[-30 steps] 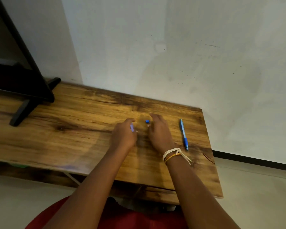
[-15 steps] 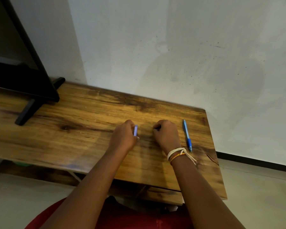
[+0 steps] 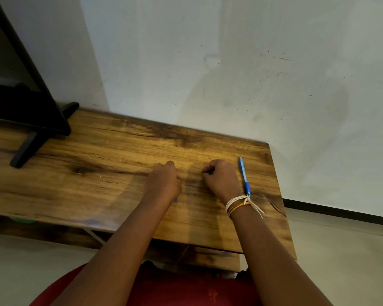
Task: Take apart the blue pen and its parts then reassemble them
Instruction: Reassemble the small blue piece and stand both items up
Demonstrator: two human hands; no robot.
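My left hand (image 3: pixel 164 183) is closed in a fist on the wooden table (image 3: pixel 97 184), and only a sliver of the pale blue pen part (image 3: pixel 175 200) shows at the heel of the hand. My right hand (image 3: pixel 222 180), with string bands on its wrist, is also fisted a short gap to the right. What it holds is hidden inside the fingers. A whole blue pen (image 3: pixel 244 177) lies flat on the table just right of my right hand, pointing away from me and apart from the hand.
A black screen on a stand (image 3: pixel 29 115) occupies the table's far left, with its foot (image 3: pixel 23 152) reaching forward. The wall runs right behind the table. The table's right edge (image 3: pixel 281 195) is close to the pen.
My right hand closed over the small blue piece that lay between my hands and curled into a fist. My left hand rolled inward, hiding most of the pale blue part.
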